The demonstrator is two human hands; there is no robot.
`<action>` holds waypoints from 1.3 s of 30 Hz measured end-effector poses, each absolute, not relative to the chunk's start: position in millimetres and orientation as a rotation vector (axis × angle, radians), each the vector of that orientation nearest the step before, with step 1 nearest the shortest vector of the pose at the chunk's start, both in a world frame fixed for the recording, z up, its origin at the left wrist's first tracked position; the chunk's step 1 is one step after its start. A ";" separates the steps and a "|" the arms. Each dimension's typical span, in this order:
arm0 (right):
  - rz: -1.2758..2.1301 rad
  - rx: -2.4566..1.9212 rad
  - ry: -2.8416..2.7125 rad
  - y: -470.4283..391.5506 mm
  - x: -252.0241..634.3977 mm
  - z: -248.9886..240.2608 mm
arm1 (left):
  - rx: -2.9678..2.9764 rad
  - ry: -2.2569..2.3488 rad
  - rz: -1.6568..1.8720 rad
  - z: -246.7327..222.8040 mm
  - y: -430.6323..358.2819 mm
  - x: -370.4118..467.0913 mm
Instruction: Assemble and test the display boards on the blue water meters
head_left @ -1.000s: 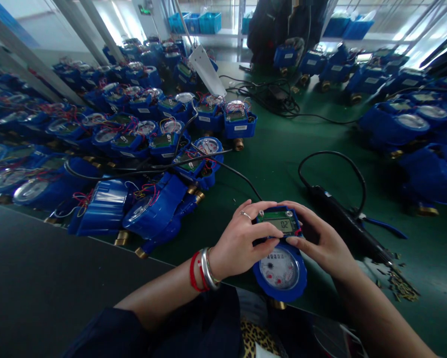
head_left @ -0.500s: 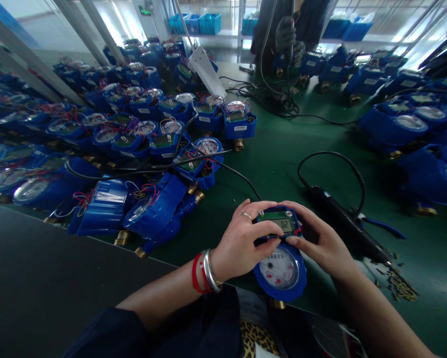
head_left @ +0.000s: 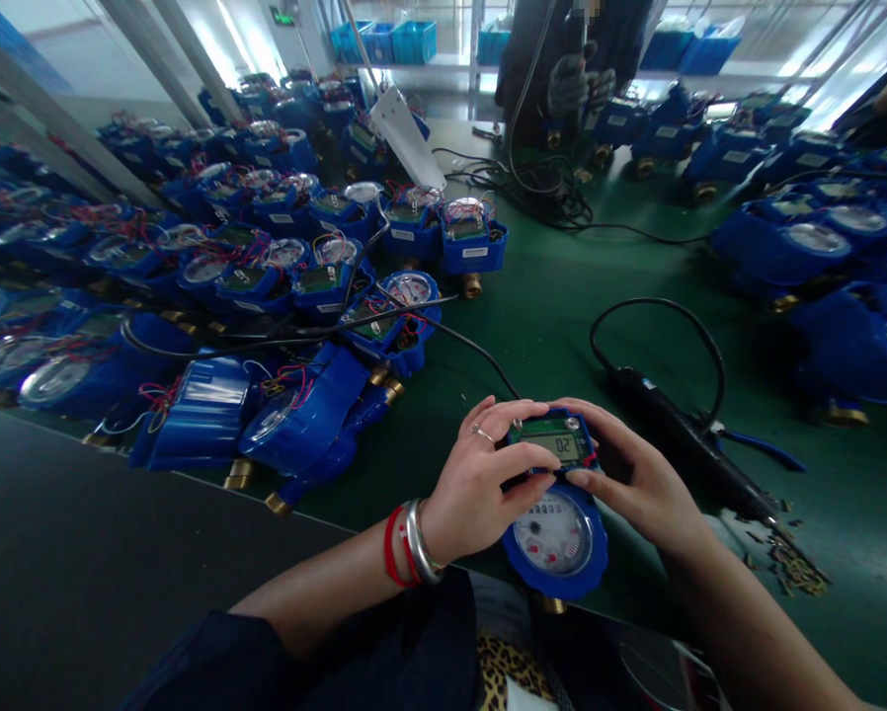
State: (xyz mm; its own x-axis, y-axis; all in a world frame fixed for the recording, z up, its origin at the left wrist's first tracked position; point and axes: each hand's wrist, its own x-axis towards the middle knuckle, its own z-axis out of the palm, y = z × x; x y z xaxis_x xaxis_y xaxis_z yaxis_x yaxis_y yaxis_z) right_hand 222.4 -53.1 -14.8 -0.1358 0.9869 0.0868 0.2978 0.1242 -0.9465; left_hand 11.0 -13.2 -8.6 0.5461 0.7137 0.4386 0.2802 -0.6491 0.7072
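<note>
A blue water meter (head_left: 554, 543) with a round dial stands at the table's near edge, its brass fitting (head_left: 551, 602) pointing toward me. On its far part sits a green circuit board with a small lit display (head_left: 552, 447). My left hand (head_left: 484, 484) grips the display housing from the left, thumb and index finger at the display's lower edge. From the right, my right hand (head_left: 632, 479) wraps round the same housing, its thumb by a red wire at the corner. The undersides of both grips are hidden.
A black electric screwdriver (head_left: 687, 444) lies on the right, its tip beside a pile of small screws (head_left: 799, 568). Many blue meters (head_left: 317, 405) with loose wires fill the left. More meters (head_left: 850, 336) stand right. Across the green table (head_left: 547, 306), a person's gloved hands (head_left: 569, 84) hold a tool.
Both my hands keep their hold on the meter, nearly unmoved. The view has shifted very slightly. Across the table, the other person's second gloved hand shows more clearly beside the first.
</note>
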 end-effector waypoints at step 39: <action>1.046 -1.286 -1.598 -52.9 223.8 -18.0 | 2.202 0.775 1.061 -12.2 -13.4 10.7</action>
State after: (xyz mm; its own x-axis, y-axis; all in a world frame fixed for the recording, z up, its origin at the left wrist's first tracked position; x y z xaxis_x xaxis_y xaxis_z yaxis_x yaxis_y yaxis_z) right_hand 223.8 -52.9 -18.0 -0.1480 0.9846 0.0927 0.3089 0.1350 -0.9415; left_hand 10.7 -13.4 -12.2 0.5177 0.7028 0.4879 0.2512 -0.6700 0.6985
